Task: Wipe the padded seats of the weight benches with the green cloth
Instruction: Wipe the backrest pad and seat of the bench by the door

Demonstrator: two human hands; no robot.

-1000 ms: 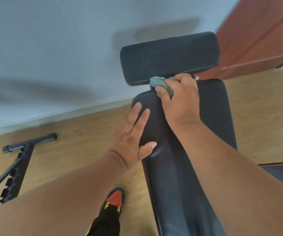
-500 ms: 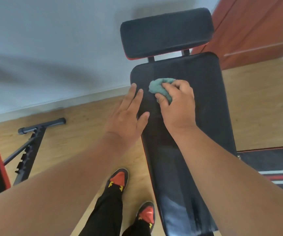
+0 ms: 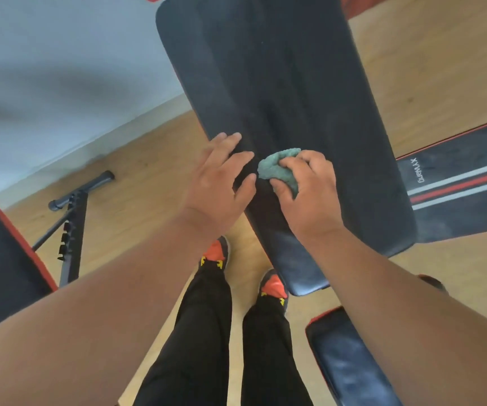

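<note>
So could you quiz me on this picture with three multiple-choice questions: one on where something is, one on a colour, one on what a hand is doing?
1. Where is the green cloth?
A. on the floor
B. on the black padded seat
C. over a shoe

2. What colour are the shoe toes?
A. orange-red
B. white
C. blue

3. What is the left hand doing?
A. gripping the cloth
B. hanging free
C. resting flat on the seat

Answers: 1 B, the right hand holds it against the pad. 2 A, both toes show orange-red. 3 C, its fingers lie straight.

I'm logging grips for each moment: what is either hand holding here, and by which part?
The right hand grips the bunched green cloth around its near side; the left hand holds nothing, resting on the bench pad.
</note>
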